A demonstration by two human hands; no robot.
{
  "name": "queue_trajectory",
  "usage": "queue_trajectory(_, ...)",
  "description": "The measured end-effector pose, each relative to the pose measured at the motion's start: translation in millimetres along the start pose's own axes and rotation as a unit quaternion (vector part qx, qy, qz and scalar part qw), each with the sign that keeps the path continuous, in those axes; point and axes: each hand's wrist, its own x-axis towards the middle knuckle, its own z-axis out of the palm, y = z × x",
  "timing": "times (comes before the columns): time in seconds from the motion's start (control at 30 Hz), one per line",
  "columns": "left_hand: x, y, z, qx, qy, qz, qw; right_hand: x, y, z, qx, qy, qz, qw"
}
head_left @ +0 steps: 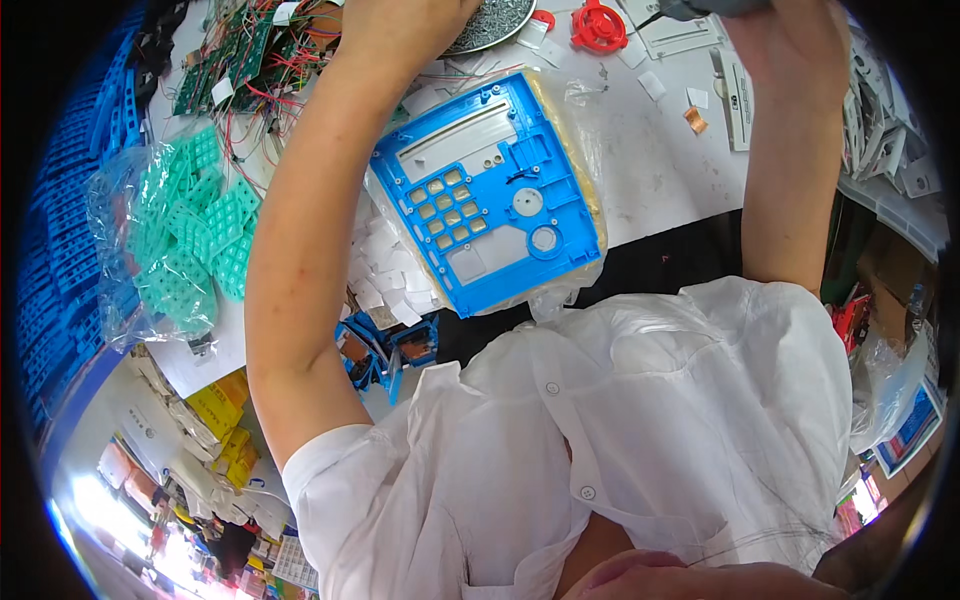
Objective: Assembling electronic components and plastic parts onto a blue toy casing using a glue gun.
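Observation:
My left hand (pixel 415 25) reaches to the top edge of the view, beside a round metal dish (pixel 497 22) full of small screws; its fingers are cut off or hidden. My right hand (pixel 785 40) is closed around a dark grey electric screwdriver (pixel 705 8), whose thin dark tip points left over white flat parts. Between my forearms, close to my body, lies a blue plastic housing (pixel 470 195) with its inner side up. It shows keypad openings, a long slot and round openings, and rests on a yellowish padded sheet in clear plastic.
Green circuit boards with red wires (pixel 245 60) lie at the far left, above a bag of green rubber keypads (pixel 190 230). A red plastic ring part (pixel 598 27) and a copper-coloured piece (pixel 695 120) are on the white table (pixel 670 180). Blue parts (pixel 75 200) are stacked left.

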Motion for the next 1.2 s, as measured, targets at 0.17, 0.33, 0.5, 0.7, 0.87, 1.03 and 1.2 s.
queue_trajectory(0.17, 4.0, 0.2, 10.8, 0.008, 0.007, -0.011, 1.000, -4.8, -8.0, 19.3, 0.001, 0.003, 0.044, 0.999)
queue_trajectory(0.33, -23.1, 39.7, -58.0, -0.105, 0.083, 0.053, 0.990, -28.5, -3.2, 18.4, 0.208, -0.050, -0.009, 0.977)
queue_trajectory(0.5, -110.4, 97.4, -78.7, -0.287, 0.034, 0.016, 0.957, -61.9, -9.4, 28.3, 0.351, -0.196, 0.020, 0.915)
queue_trajectory(0.7, -144.7, 112.8, -78.4, -0.396, 0.027, -0.082, 0.914, -70.5, -8.7, 41.1, 0.321, -0.259, 0.037, 0.910)
queue_trajectory(0.87, -146.1, 114.6, -78.5, -0.395, 0.061, -0.087, 0.913, -79.9, -2.5, 48.0, 0.311, -0.213, 0.056, 0.925)
queue_trajectory(1.03, -148.9, 119.7, -76.5, -0.298, 0.098, -0.078, 0.946, -95.7, -13.5, 62.9, 0.271, -0.115, 0.081, 0.952)
queue_trajectory(1.2, -162.8, 123.8, -76.4, -0.192, 0.015, -0.085, 0.978, -97.9, 12.5, 64.4, 0.164, -0.117, 0.051, 0.978)
